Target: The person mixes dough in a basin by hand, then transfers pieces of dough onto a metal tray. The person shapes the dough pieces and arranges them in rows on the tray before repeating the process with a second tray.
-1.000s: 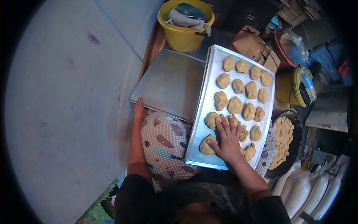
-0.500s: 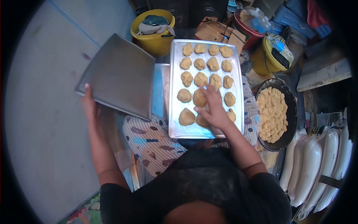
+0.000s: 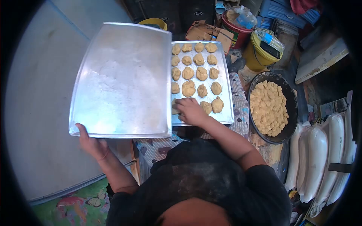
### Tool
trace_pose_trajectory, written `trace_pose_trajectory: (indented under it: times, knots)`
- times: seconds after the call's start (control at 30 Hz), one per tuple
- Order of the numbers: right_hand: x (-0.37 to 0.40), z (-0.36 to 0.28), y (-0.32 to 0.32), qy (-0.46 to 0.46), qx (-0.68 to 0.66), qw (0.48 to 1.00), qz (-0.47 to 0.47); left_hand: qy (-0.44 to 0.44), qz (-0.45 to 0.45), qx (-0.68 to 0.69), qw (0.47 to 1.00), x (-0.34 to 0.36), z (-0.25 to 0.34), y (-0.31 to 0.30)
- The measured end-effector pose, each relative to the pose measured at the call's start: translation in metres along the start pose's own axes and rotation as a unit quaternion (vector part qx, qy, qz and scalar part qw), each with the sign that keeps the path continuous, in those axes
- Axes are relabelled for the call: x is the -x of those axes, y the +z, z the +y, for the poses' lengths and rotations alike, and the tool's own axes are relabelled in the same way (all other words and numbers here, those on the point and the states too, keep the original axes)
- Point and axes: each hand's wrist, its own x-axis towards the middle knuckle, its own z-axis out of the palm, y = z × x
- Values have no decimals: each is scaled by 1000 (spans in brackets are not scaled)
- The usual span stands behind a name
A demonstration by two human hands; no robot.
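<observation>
My left hand (image 3: 91,146) grips the near left corner of a bare metal baking tray (image 3: 120,83), thumb on top. This tray is raised, and its right side covers the left edge of a second metal tray (image 3: 225,90). Rows of rough, pale yellow dough balls (image 3: 201,73) sit on that second tray, which rests over my lap. My right hand (image 3: 193,113) is at its nearest row, with curled fingers and thumb around a dough ball (image 3: 174,107) at the left end. The hand hides part of that row.
A black basin (image 3: 295,113) heaped with dough pieces (image 3: 269,107) stands to the right. Beyond it are long filled white plastic bags (image 3: 316,162). Yellow bucket (image 3: 253,56), red bucket (image 3: 241,39) and cardboard box (image 3: 211,32) stand ahead. A pale surface (image 3: 41,113) lies left.
The bare tray has swung from a tilted position at the left to beside and partly over the dough tray. My right hand has shifted to the left end of the nearest row.
</observation>
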Motion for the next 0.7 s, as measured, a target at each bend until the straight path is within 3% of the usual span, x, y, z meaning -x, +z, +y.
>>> trace_pose_trajectory:
  times: [0.03,0.1,0.13,0.17,0.2,0.23,0.3,0.33,0.37,0.43,0.47,0.53,0.57,0.63,0.7]
  knots:
    - [4,1,-13,-9,28,999,44,-22,-7,25,999,5,-5,3]
    - [14,-3,-54,65,13,996,67,-34,-27,39,998,20,-16,12]
    - [29,13,-53,75,17,988,135,-81,-48,62,994,28,-23,16]
    - [40,31,-48,164,-107,963,185,-130,-66,86,986,37,-33,20]
    - [46,38,-59,291,-318,885,178,-171,-92,112,974,46,-46,21]
    - [48,48,-67,313,-561,733,225,-212,-117,138,960,56,-61,22]
    - [38,40,-93,314,-706,600,209,-300,-116,174,931,83,-89,33]
    - [41,44,-95,364,-646,642,197,-331,-127,196,914,97,-106,37]
    - [39,44,-100,385,-529,727,207,-361,-137,217,897,109,-123,39]
    - [41,54,-117,358,-511,753,208,-424,-157,279,847,122,-152,41]
    - [43,67,-116,356,-512,755,205,-422,-155,281,848,124,-169,40]
    - [52,101,-92,383,-239,866,217,-458,-154,246,840,127,-195,34]
    - [60,112,-80,384,-241,866,211,-459,-148,245,841,128,-193,32]
    - [71,130,-59,405,-44,896,174,-526,-152,181,817,126,-187,33]
    - [72,126,-56,402,-46,892,200,-548,-103,178,811,121,-191,19]
